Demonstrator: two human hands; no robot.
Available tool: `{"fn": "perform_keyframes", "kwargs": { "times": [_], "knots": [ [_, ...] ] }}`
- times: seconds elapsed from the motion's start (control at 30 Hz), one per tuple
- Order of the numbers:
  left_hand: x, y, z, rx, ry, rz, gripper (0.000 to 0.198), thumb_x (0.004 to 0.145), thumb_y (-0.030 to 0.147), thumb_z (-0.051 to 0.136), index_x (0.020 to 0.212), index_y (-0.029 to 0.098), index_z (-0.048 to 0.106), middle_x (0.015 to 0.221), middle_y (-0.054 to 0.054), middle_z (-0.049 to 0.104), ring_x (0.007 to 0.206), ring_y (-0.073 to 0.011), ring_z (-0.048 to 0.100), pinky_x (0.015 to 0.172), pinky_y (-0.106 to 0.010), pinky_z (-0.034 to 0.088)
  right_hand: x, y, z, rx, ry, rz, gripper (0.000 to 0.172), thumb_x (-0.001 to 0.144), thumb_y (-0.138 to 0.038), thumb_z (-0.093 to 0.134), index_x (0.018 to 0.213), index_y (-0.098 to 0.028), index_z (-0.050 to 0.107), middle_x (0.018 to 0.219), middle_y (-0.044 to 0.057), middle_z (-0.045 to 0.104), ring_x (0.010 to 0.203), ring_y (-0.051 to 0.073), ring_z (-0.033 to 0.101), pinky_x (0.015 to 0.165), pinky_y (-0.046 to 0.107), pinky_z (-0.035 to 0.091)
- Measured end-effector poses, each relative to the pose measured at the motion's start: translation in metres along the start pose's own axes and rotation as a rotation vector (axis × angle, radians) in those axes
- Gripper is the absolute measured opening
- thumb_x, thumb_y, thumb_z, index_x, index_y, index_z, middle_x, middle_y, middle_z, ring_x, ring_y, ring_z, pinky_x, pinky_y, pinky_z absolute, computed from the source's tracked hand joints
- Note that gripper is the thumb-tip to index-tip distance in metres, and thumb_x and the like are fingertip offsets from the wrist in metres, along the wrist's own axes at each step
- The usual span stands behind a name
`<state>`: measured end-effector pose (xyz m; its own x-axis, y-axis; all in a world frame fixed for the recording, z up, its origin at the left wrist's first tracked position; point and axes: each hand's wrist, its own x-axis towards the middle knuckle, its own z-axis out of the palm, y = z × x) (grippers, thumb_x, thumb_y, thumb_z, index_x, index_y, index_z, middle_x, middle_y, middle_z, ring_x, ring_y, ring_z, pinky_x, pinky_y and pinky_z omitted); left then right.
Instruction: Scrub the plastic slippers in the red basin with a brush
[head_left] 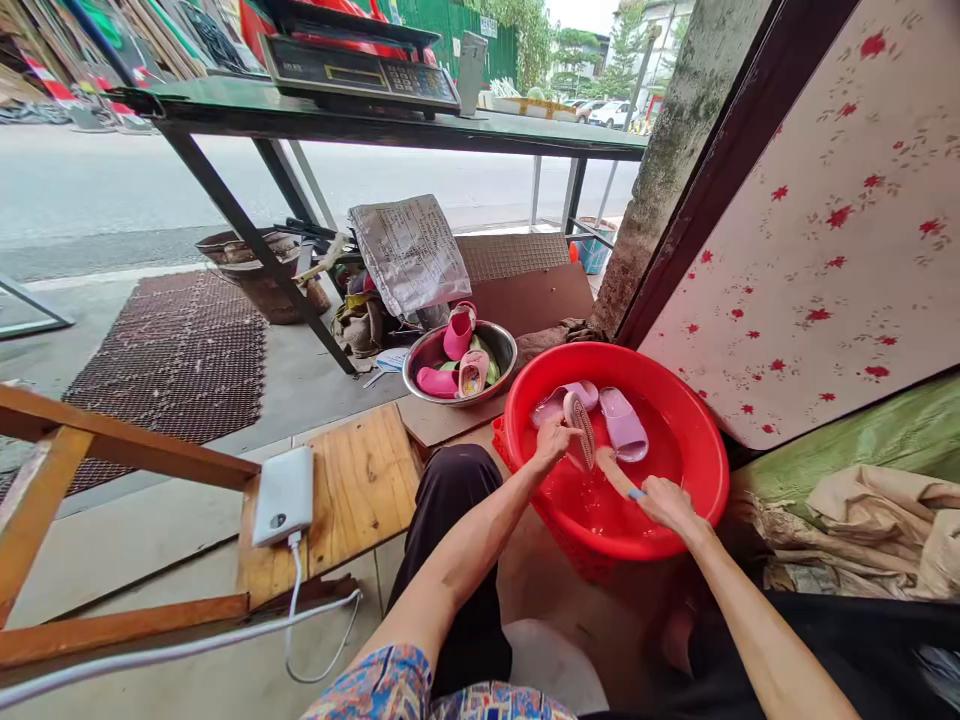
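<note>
On my feed, the left fingers grip a pink shoe, the right fingers a brush, over the red basin. Scrubbing looks unfinished: two lilac slippers soak there; I can't tell whether the steel bowl's clogs are clean.

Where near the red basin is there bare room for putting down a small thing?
Bare wood shows on the plank, right of the white power bank; bare floor, between brown mat and table leg. Crowded: the middle of the red basin, with slippers, a handled tool, left hand and right hand; and the metal bowl, holding shoes.
</note>
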<state>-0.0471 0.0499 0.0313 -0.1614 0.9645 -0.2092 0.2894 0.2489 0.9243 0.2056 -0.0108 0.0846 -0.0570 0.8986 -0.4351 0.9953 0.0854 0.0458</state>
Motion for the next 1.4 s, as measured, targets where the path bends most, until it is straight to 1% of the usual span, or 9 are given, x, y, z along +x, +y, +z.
{"fn": "perform_keyframes", "kwargs": {
  "times": [0.1,0.33,0.47,0.6,0.73,0.83,0.97,1.1,1.4],
  "knots": [
    [-0.005,0.009,-0.004,0.022,0.004,0.035,0.02,0.077,0.026,0.077,0.097,0.022,0.077,0.089,0.001,0.075,0.09,-0.0208,0.065,0.084,-0.029,0.048,-0.014,0.013,-0.006,0.071,0.06,-0.041,0.037,0.107,-0.033,0.047,0.121,-0.022,0.08,0.114,0.014,0.081,0.107,0.029,0.075,0.078,0.032,0.047],
    [-0.022,0.018,0.013,0.247,-0.039,0.148,0.009,0.079,0.019,0.067,0.086,0.022,0.071,0.083,0.002,0.071,0.085,-0.0205,0.063,0.083,-0.03,0.041,-0.048,0.006,0.019,0.225,0.579,-0.276,0.049,0.108,-0.037,0.042,0.144,-0.016,0.069,0.107,0.013,0.077,0.087,0.024,0.073,0.068,0.03,0.047],
    [-0.029,0.016,0.022,0.221,-0.053,0.241,0.019,0.075,0.017,0.064,0.09,0.023,0.075,0.075,0.004,0.067,0.078,-0.0191,0.059,0.08,-0.029,0.04,-0.03,-0.004,0.008,0.159,0.559,-0.143,0.043,0.106,-0.03,0.049,0.142,-0.019,0.071,0.105,0.012,0.076,0.076,0.02,0.067,0.06,0.029,0.035],
    [-0.026,0.012,0.023,0.013,-0.041,0.282,0.032,0.071,0.02,0.066,0.1,0.025,0.079,0.078,0.006,0.066,0.08,-0.0178,0.059,0.079,-0.026,0.041,-0.001,0.0,-0.007,0.377,0.335,-0.063,0.029,0.103,-0.032,0.056,0.118,-0.025,0.081,0.087,0.005,0.074,0.076,0.019,0.063,0.06,0.028,0.03],
    [-0.011,0.013,0.014,-0.39,0.005,0.27,0.026,0.067,0.025,0.07,0.092,0.021,0.077,0.085,0.004,0.072,0.085,-0.0185,0.063,0.085,-0.027,0.047,0.005,-0.004,0.004,0.5,0.204,-0.058,0.037,0.102,-0.042,0.054,0.091,-0.02,0.082,0.063,0.002,0.065,0.062,0.018,0.058,0.057,0.028,0.03],
    [0.0,0.015,0.002,-0.657,0.123,0.218,0.03,0.064,0.027,0.074,0.093,0.02,0.076,0.089,0.0,0.076,0.086,-0.0194,0.065,0.088,-0.03,0.051,-0.007,-0.005,0.021,0.5,0.188,-0.066,0.038,0.101,-0.041,0.052,0.089,-0.018,0.08,0.061,0.002,0.065,0.06,0.018,0.059,0.056,0.028,0.032],
    [0.006,0.019,-0.003,-0.793,0.282,0.12,0.033,0.058,0.031,0.082,0.087,0.019,0.073,0.089,-0.003,0.076,0.082,-0.0191,0.064,0.085,-0.032,0.052,-0.029,-0.004,0.04,0.413,0.288,-0.053,0.039,0.103,-0.038,0.048,0.111,-0.019,0.081,0.079,0.007,0.076,0.076,0.023,0.069,0.062,0.028,0.039],
    [0.001,0.019,0.013,-0.818,0.331,0.087,0.041,0.053,0.027,0.082,0.091,0.02,0.069,0.09,-0.002,0.074,0.082,-0.0175,0.063,0.086,-0.032,0.052,-0.041,-0.017,0.051,0.226,0.488,-0.105,0.042,0.106,-0.03,0.046,0.133,-0.018,0.075,0.105,0.013,0.08,0.086,0.023,0.074,0.067,0.028,0.045],
    [-0.003,0.015,0.039,-0.912,0.335,-0.155,0.032,0.055,0.015,0.078,0.085,0.019,0.066,0.085,-0.002,0.075,0.079,-0.0199,0.069,0.076,-0.032,0.058,-0.008,-0.034,0.039,0.031,0.651,-0.089,0.038,0.108,-0.025,0.048,0.137,-0.021,0.072,0.104,0.013,0.077,0.077,0.021,0.076,0.057,0.026,0.043]
  ]
}}
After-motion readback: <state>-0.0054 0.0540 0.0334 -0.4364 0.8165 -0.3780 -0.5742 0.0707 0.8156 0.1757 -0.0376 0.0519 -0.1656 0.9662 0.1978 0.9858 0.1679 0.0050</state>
